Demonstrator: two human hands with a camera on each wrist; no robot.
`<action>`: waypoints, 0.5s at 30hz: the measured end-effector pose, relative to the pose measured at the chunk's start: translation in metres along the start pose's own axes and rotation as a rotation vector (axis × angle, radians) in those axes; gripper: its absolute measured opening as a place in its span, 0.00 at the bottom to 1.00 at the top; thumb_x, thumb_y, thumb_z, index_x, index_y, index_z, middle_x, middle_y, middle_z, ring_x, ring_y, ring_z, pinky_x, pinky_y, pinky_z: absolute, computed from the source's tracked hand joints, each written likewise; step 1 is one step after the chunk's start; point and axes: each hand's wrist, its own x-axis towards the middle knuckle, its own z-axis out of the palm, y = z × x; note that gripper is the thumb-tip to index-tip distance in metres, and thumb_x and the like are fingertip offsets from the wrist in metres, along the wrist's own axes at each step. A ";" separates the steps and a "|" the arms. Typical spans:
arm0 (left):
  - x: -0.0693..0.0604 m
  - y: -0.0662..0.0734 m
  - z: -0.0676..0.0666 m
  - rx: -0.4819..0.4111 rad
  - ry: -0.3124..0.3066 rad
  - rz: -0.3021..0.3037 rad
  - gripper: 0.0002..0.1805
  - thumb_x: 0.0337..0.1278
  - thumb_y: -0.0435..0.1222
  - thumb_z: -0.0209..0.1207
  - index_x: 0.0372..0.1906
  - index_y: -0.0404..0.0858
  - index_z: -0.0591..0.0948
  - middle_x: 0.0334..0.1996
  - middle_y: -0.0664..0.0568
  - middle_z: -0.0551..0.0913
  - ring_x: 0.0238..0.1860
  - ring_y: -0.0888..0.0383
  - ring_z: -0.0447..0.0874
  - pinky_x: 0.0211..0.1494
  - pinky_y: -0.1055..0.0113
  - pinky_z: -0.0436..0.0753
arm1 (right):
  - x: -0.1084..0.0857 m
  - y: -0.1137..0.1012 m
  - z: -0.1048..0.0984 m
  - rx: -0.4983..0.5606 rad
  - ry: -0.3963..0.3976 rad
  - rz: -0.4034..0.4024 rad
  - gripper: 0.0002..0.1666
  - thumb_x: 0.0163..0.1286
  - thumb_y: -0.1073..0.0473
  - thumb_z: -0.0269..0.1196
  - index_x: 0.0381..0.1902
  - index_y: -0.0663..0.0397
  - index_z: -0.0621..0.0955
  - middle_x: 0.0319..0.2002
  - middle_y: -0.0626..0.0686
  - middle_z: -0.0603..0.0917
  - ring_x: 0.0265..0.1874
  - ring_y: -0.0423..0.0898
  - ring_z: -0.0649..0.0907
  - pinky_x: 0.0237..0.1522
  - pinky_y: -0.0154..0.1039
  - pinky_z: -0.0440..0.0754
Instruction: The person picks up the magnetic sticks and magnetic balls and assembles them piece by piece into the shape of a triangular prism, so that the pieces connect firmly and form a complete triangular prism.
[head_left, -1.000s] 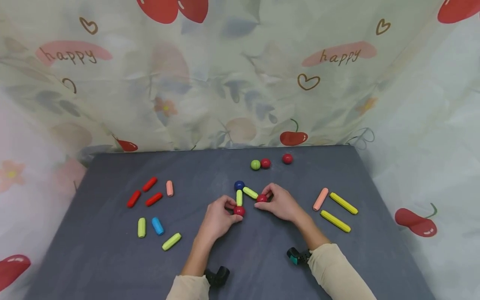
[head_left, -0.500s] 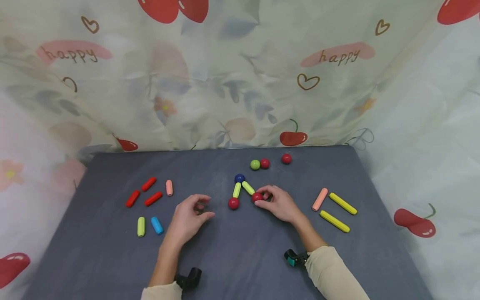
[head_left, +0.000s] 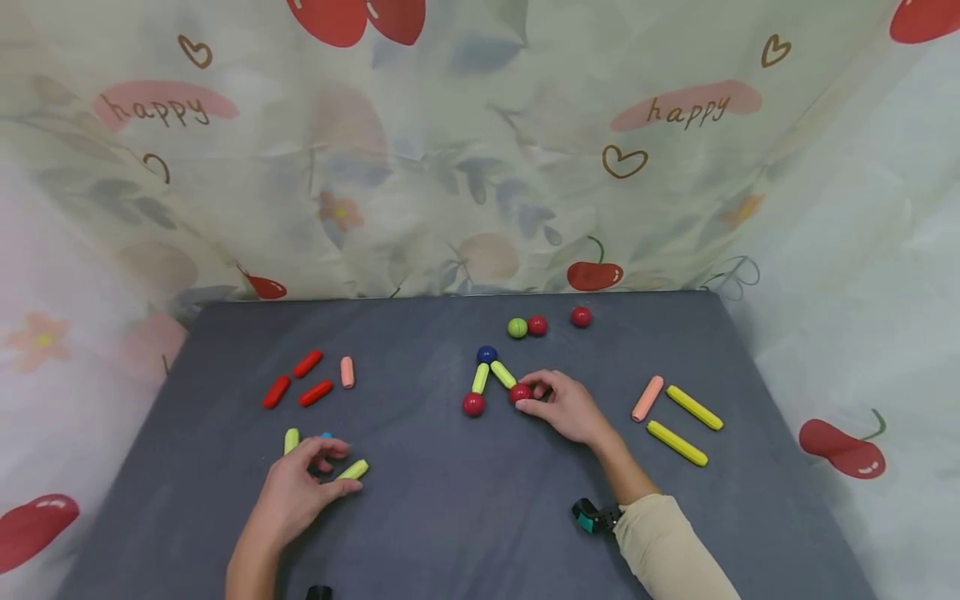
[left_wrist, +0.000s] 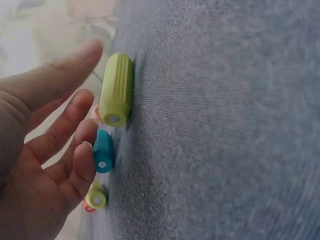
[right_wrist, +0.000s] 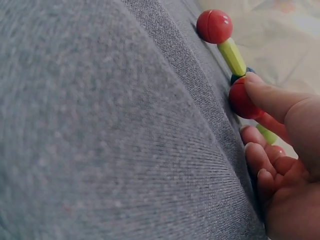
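My right hand (head_left: 566, 410) pinches a red ball (head_left: 521, 393) at one end of a joined piece. That piece is a blue ball (head_left: 487, 355) with two light green rods (head_left: 481, 378) spreading from it, the other rod ending in a second red ball (head_left: 473, 405). In the right wrist view the thumb lies on the held ball (right_wrist: 243, 99). At the left, my left hand (head_left: 296, 492) is over a loose light green rod (head_left: 354, 470), its fingers parted; the left wrist view has that rod (left_wrist: 116, 90) beside the thumb, not gripped, and a blue rod (left_wrist: 103, 151) by the fingertips.
Red rods (head_left: 308, 363) and a short pink rod (head_left: 347, 372) lie at the back left, another light green rod (head_left: 292, 440) nearer. A green ball (head_left: 517, 327) and two red balls (head_left: 581, 317) sit at the back. Rightward are a pink rod (head_left: 647, 398) and two yellow rods (head_left: 694, 407).
My left hand let go of the near red ball and moved left to the loose green rod. The joined piece shifted slightly back and its rods stand closer together. My right hand stays on its ball.
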 end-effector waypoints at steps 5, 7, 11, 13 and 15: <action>0.005 0.001 0.002 0.090 -0.018 0.040 0.23 0.42 0.40 0.80 0.47 0.47 0.87 0.41 0.60 0.89 0.41 0.62 0.83 0.46 0.67 0.81 | 0.000 0.002 0.001 -0.004 0.009 0.006 0.20 0.64 0.46 0.73 0.54 0.39 0.84 0.38 0.49 0.81 0.29 0.44 0.77 0.35 0.35 0.74; 0.008 0.004 0.003 0.119 -0.024 0.039 0.18 0.46 0.38 0.78 0.46 0.47 0.87 0.39 0.61 0.89 0.40 0.62 0.82 0.45 0.66 0.81 | 0.000 0.002 0.001 -0.003 0.007 0.010 0.20 0.65 0.46 0.73 0.54 0.39 0.84 0.38 0.49 0.80 0.29 0.44 0.77 0.35 0.35 0.74; 0.015 0.017 0.005 0.081 0.013 0.054 0.14 0.54 0.37 0.74 0.46 0.49 0.87 0.38 0.59 0.88 0.39 0.62 0.81 0.42 0.67 0.79 | 0.000 0.001 0.002 -0.002 0.002 0.013 0.20 0.65 0.46 0.73 0.54 0.39 0.84 0.38 0.49 0.81 0.29 0.44 0.77 0.35 0.35 0.75; 0.020 0.032 0.008 0.033 0.045 0.090 0.14 0.55 0.37 0.74 0.47 0.50 0.86 0.40 0.57 0.87 0.38 0.61 0.81 0.42 0.67 0.80 | 0.001 0.001 0.002 0.000 0.003 0.014 0.20 0.65 0.46 0.73 0.53 0.39 0.84 0.38 0.49 0.81 0.29 0.44 0.77 0.35 0.35 0.75; 0.029 0.050 0.014 -0.017 0.071 0.138 0.15 0.55 0.36 0.74 0.48 0.50 0.86 0.42 0.56 0.87 0.39 0.60 0.83 0.43 0.66 0.82 | 0.001 0.001 0.002 0.000 0.008 0.013 0.20 0.65 0.47 0.73 0.53 0.39 0.85 0.38 0.48 0.80 0.29 0.44 0.77 0.35 0.35 0.74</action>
